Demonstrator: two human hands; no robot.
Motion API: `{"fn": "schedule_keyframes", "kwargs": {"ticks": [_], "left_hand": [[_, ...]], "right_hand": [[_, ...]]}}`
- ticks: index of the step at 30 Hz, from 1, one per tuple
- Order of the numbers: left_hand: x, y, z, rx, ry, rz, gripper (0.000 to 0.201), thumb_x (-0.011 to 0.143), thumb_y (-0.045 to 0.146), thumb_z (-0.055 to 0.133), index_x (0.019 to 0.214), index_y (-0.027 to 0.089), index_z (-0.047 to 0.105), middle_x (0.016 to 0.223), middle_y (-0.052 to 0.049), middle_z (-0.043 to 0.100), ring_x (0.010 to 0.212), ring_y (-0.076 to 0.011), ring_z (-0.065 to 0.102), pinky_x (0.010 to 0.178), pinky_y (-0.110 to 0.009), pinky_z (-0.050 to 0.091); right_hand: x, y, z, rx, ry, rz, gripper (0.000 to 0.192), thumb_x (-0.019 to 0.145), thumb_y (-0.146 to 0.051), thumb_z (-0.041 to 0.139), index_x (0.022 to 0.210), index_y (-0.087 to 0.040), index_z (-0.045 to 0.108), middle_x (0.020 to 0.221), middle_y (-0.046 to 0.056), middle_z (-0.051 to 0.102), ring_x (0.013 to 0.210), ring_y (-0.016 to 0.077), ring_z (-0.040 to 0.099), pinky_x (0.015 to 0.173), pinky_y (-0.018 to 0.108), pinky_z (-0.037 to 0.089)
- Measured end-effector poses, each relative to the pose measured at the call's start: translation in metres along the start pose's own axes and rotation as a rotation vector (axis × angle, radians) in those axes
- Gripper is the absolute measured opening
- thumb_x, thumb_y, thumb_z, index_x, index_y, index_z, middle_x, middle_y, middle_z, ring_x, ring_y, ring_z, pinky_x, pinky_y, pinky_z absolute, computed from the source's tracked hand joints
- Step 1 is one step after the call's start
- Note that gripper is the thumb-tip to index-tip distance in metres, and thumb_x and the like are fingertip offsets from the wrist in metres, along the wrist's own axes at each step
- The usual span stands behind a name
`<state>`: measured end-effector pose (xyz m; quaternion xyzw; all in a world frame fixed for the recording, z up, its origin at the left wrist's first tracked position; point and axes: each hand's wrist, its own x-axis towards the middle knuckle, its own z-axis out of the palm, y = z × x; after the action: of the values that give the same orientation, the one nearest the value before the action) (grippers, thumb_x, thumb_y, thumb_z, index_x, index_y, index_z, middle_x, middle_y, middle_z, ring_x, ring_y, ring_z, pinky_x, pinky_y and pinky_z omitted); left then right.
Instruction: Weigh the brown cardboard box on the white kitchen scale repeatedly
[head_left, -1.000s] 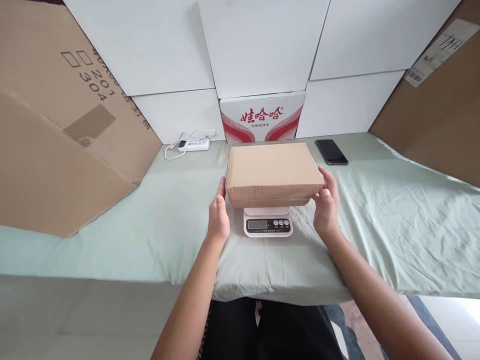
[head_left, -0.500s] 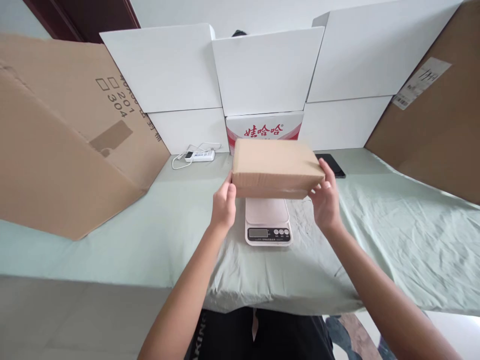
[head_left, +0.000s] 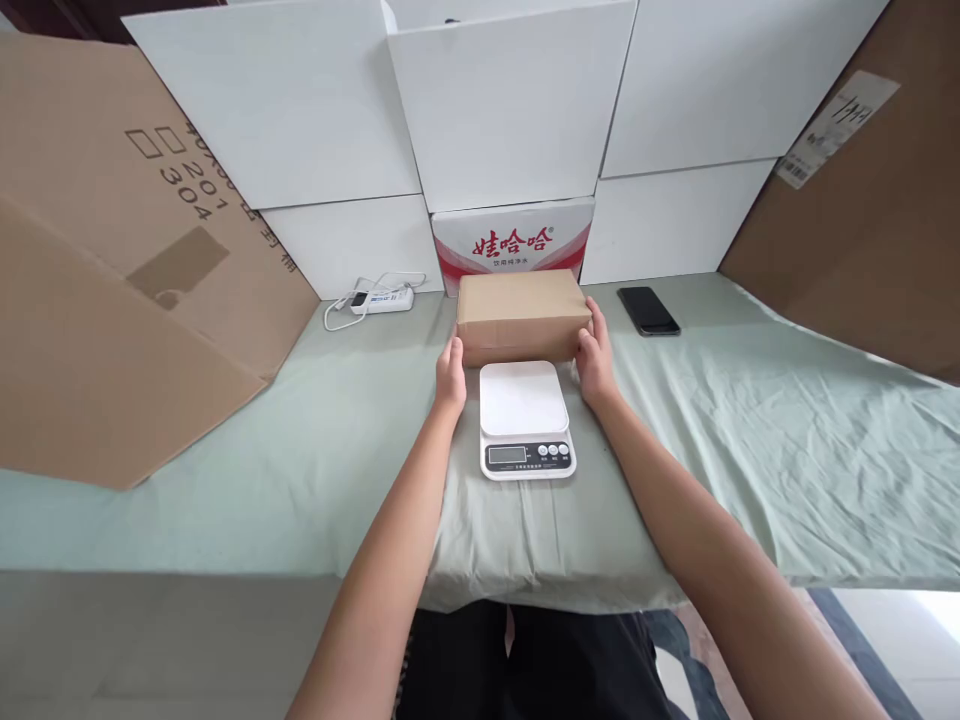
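Between my two hands is a brown cardboard box, closed and level, just behind the scale and in front of a printed white carton. My left hand grips its left end, thumb toward me. At the right end my right hand holds the box, its far fingers partly hidden. A white kitchen scale lies on the cloth nearer to me, its plate bare and its small display showing no readable digits. Whether the box rests fully on the cloth I cannot tell.
A black phone lies right of the box. On the left is a white power strip with a cord. White boxes and the red-lettered carton form a back wall. Large cardboard panels flank the green cloth.
Both hands have moved the box back and down, from over the scale to behind it. The scale's plate and the whole phone now show. The camera view has tilted lower.
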<state>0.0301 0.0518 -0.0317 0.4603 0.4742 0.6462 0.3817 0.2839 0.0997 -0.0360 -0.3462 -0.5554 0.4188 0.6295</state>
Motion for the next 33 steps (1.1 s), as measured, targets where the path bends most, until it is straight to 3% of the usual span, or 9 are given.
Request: {"fn": "schedule_keyframes", "kwargs": {"ticks": [4,7,13,17,23,33], "left_hand": [[0.001,-0.004,-0.007,-0.018,0.065,-0.05,0.085,0.11,0.078,0.043,0.173,0.022,0.052,0.187,-0.011,0.044,0.177,-0.0285,0.039,0.144,-0.043,0.033],[0.001,-0.001,-0.016,-0.002,0.166,-0.061,0.089,0.11,0.078,0.039,0.179,0.022,0.042,0.193,-0.01,0.031,0.181,-0.0257,0.026,0.146,-0.04,0.027],[0.006,0.004,-0.027,-0.013,0.226,-0.068,0.095,0.109,0.085,0.032,0.18,0.023,0.041,0.192,-0.01,0.032,0.181,-0.0262,0.026,0.145,-0.039,0.029],[0.008,0.001,-0.024,0.008,0.165,-0.099,0.097,0.106,0.088,0.034,0.179,0.024,0.044,0.192,-0.01,0.033,0.18,-0.028,0.027,0.145,-0.04,0.03],[0.003,-0.003,-0.018,0.006,0.1,-0.119,0.094,0.109,0.081,0.037,0.177,0.016,0.046,0.189,-0.015,0.039,0.179,-0.0277,0.031,0.145,-0.04,0.03],[0.005,-0.001,-0.013,0.012,0.067,-0.14,0.102,0.106,0.09,0.028,0.176,0.02,0.049,0.188,-0.011,0.042,0.178,-0.0299,0.035,0.144,-0.04,0.033]], "right_hand": [[0.005,0.002,-0.008,0.082,0.038,0.109,0.095,0.083,-0.072,0.074,0.167,-0.037,0.048,0.164,0.006,0.07,0.151,0.0305,0.069,0.131,0.056,0.054],[0.008,0.003,-0.021,0.075,0.061,0.178,0.099,0.08,-0.065,0.07,0.172,-0.044,0.041,0.158,0.003,0.074,0.136,0.0267,0.077,0.124,0.054,0.059],[0.011,0.01,-0.037,0.061,0.123,0.238,0.089,0.079,-0.058,0.065,0.166,-0.048,0.047,0.162,0.001,0.072,0.132,0.0246,0.079,0.127,0.054,0.056],[0.011,0.011,-0.034,0.049,0.112,0.222,0.086,0.078,-0.057,0.068,0.162,-0.045,0.053,0.156,0.002,0.076,0.129,0.0268,0.08,0.125,0.055,0.058],[0.01,0.006,-0.027,0.114,0.163,0.254,0.083,0.076,-0.053,0.072,0.157,-0.042,0.056,0.151,0.002,0.08,0.122,0.0265,0.083,0.129,0.057,0.055],[0.008,0.003,-0.025,0.094,0.139,0.253,0.088,0.076,-0.055,0.072,0.161,-0.04,0.057,0.151,0.003,0.08,0.124,0.0265,0.083,0.122,0.053,0.061]]}}
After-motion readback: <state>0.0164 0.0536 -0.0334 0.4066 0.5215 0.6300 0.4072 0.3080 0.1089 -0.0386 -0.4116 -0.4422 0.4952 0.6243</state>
